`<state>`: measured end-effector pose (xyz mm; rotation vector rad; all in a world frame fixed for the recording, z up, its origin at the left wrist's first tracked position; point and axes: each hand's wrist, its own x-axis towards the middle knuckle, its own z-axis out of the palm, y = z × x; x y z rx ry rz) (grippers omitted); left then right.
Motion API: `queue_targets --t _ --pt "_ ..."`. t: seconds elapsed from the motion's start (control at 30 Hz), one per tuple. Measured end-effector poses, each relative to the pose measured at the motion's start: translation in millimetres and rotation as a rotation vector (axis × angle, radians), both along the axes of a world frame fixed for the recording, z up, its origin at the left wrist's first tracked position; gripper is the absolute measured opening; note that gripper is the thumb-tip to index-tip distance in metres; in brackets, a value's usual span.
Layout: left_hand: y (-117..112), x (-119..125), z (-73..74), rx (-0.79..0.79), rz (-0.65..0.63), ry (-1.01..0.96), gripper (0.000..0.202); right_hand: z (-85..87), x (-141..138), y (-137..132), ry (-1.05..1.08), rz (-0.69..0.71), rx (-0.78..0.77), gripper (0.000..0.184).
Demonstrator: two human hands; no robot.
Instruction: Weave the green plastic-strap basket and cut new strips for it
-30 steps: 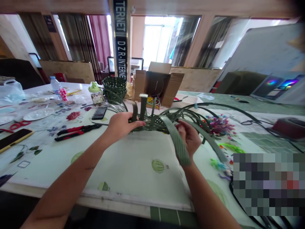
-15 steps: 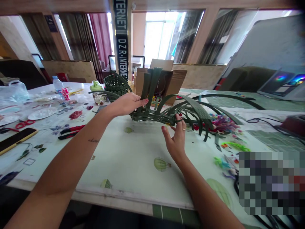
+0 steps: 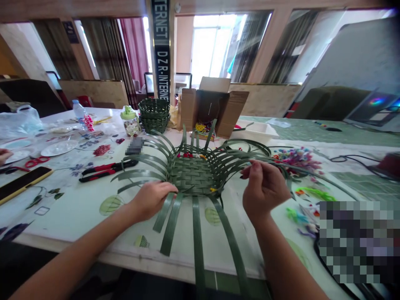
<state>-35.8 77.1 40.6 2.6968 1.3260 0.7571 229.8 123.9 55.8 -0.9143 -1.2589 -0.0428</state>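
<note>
Woven base (image 3: 192,175): dark green checker weave, between the hands above the table (image 3: 214,239); loose strips (image 3: 198,237) splay out, four over the near edge.
Left hand (image 3: 154,199): fingers pinched on its near-left edge.
Right hand (image 3: 265,191): fingers curled together; cannot tell whether on a strip.
Cardboard box (image 3: 236,110): one, open, yellow bits (image 3: 201,128) inside.
Jar (image 3: 130,123): one, green-lidded.

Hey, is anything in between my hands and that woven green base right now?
No separate object is visible in the way. Your left hand is at the near-left edge of the woven green base. Between your right hand and its woven middle, only the base's own loose right-side strips fan out.
</note>
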Motion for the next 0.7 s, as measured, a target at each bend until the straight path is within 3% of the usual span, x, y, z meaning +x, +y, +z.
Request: queue_targets --t 0.07,0.13,0.23,0.33,0.5,0.6,0.7 --pt "-5.6 0.3 -18.2 0.044 -0.01 -0.045 0.034 4.0 -5.5 -9.0 -0.097 0.052 0.036 0.017" --pt "-6.4 2.7 -28.3 0.131 -0.028 -0.104 0.034 6.4 -14.9 -15.7 -0.298 0.189 -0.009 0.021" --pt "-5.7 4.7 -32.2 0.295 -0.064 -0.155 0.035 3.4 -30.4 -18.4 -0.632 0.515 -0.259 0.028" --pt "-8.9 0.4 -29.9 0.429 -0.052 -0.164 0.025 -6.2 -40.2 -14.2 -0.773 0.676 -0.506 0.032" --pt "-14.6 -12.4 -29.9 0.384 0.088 -0.052 0.004 -14.1 -43.3 -4.5 -0.787 0.732 -0.705 0.023" --pt "-13.8 -15.9 -33.2 0.254 0.18 -0.017 0.011 -11.8 -44.3 0.9 -0.809 0.731 -0.735 0.017" --pt "-12.5 -16.1 -35.0 0.124 0.184 0.017 0.02 -10.0 -45.8 5.0 -0.828 0.673 -0.742 0.017"
